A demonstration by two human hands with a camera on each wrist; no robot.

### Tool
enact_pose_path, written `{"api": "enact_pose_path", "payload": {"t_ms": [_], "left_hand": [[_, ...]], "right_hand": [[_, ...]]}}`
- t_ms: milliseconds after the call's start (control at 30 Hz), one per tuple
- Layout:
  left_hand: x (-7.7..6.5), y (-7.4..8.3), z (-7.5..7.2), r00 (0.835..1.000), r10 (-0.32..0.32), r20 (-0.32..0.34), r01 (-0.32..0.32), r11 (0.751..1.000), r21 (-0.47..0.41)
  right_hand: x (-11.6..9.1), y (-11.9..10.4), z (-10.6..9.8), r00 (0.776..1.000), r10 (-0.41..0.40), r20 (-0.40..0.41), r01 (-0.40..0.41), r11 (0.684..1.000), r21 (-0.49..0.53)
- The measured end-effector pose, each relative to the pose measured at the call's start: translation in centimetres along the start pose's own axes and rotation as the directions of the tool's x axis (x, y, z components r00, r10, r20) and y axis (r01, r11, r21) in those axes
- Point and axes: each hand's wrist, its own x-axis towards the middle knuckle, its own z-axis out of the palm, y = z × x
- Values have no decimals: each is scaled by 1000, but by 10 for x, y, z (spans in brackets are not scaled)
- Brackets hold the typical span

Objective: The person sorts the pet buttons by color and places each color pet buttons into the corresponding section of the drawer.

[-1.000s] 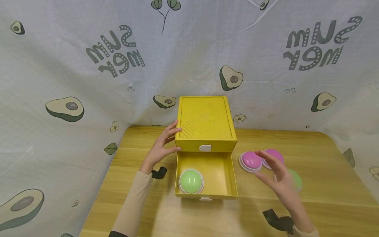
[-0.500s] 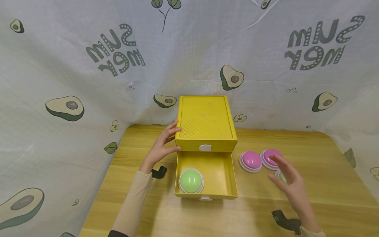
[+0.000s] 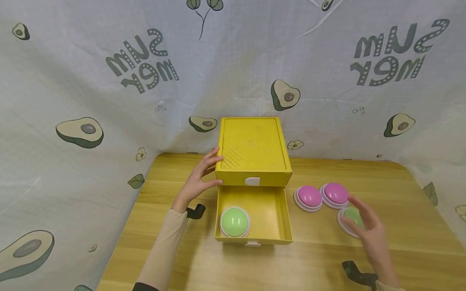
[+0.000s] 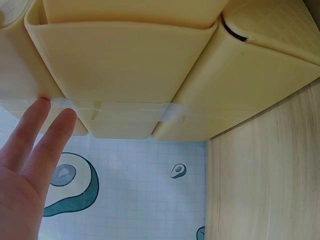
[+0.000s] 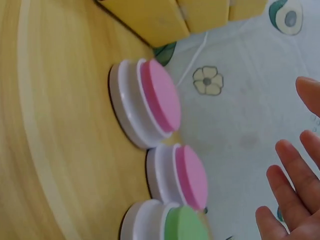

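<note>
A yellow drawer box [image 3: 253, 145] stands at the back of the table, its lower drawer [image 3: 267, 210] pulled out. Inside that drawer, front left, lies a green-domed push button [image 3: 234, 222] with a white base. My left hand [image 3: 194, 186] rests against the box's left side, fingers extended; in the left wrist view its fingertips touch the side wall. To the right, my right hand [image 3: 372, 234] hovers by another green button [image 3: 353, 217], thumb and fingers spread around nothing, partly covering it. Two pink buttons [image 3: 309, 197] sit just beyond; the right wrist view shows all three on the table.
The wooden table [image 3: 313, 262] reaches to a white curtain [image 3: 233, 60] printed with avocados, close behind the box. Black wrist straps [image 3: 358, 275] with mounts show at both wrists. Clear tape [image 4: 170, 111] runs along the box's side.
My right hand has drifted right and toward the front, away from the pink buttons, uncovering more of the green one. The left hand and the drawer stay as they were.
</note>
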Motion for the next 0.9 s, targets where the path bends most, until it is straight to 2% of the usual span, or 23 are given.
{"api": "enact_pose_path", "payload": {"t_ms": [200,333,567,733,900], "left_hand": [[0,1,0,1000,-8,-3,8,1000,-6],[-1,-1,0,1000,-12,-2,12,1000,-5],[0,-1,0,1000,-7,0,7,1000,2],[0,-1,0,1000,-7,1,7,1000,3],[0,-1,0,1000,-21,-2,21,1000,-3]], "right_hand": [[-2,12,-11,996,44,-73,-45,999,-18],[-3,21,-19,993,72,-91,-82,991,-110],[-7,33,-27,982,147,-118,-178,928,-326],[-10,39,-32,975,185,-122,-217,902,-372],[-11,47,-36,980,162,-116,-195,897,-396]]}}
